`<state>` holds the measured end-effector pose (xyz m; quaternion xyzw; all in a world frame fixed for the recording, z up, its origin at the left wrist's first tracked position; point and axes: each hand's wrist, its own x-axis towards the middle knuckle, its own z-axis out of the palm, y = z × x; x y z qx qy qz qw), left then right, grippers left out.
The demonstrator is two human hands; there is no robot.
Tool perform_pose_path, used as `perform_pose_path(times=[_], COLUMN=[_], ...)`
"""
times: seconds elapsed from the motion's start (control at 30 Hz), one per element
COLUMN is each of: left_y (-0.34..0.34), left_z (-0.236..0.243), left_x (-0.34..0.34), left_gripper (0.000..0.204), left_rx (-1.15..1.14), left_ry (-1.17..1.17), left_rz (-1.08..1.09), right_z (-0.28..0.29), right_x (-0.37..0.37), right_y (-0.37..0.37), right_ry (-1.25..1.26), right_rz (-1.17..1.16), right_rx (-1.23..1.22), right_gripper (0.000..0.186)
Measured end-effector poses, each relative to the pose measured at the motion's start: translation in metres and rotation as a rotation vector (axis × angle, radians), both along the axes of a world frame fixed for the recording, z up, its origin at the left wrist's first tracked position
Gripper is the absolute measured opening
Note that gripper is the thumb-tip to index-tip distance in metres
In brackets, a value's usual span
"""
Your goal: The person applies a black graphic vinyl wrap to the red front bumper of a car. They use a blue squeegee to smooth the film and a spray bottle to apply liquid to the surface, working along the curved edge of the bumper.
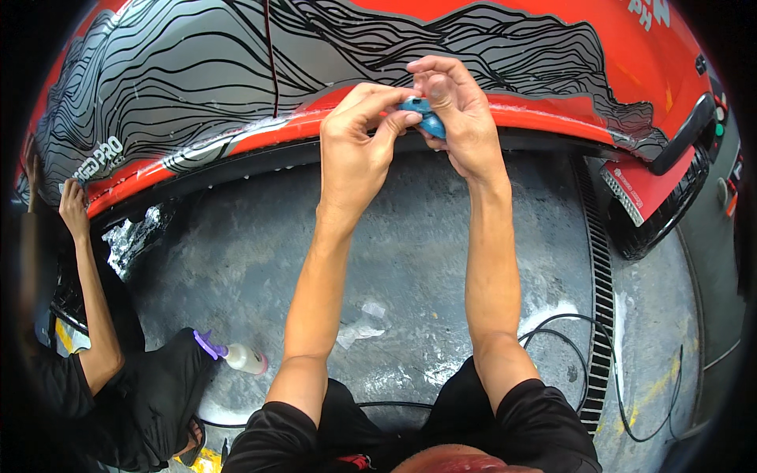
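Both my arms reach forward to the lower side of a red car body (544,118) with a grey and black wavy-line graphic. Between my hands is a small, glossy blue lump of clay (431,124) with a dark spot on top. My left hand (359,142) pinches its left end between thumb and fingers. My right hand (467,118) closes round its other side, thumb bent over it; part of the lump is hidden there. White suds or wet streaks lie along the red sill just behind my hands.
At the left a crouching co-worker in black rests a hand (73,206) on the car. A spray bottle (246,359) with a purple trigger stands nearby. Right: a floor drain grate (599,292), black hose (615,347), wheel and red mud flap (643,189). Plastic scrap (363,327) lies on the floor.
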<state>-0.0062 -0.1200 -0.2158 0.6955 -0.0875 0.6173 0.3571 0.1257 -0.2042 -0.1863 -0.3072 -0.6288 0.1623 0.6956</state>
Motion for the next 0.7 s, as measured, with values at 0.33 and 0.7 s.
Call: perform_pose_path(times=[0.33, 0.7], left_y=[0.016, 0.028], left_z=[-0.007, -0.002], left_x=[0.005, -0.005], left_gripper=[0.017, 0.012], left_rx=[0.205, 0.174], left_ry=[-0.167, -0.232], left_rz=[0.490, 0.653], right_z=[-0.010, -0.018], right_x=[0.004, -0.018], right_y=[0.008, 0.027], right_ry=[-0.260, -0.192], right_rz=[-0.112, -0.108], right_rx=[-0.033, 0.024], right_gripper=[0.045, 0.023])
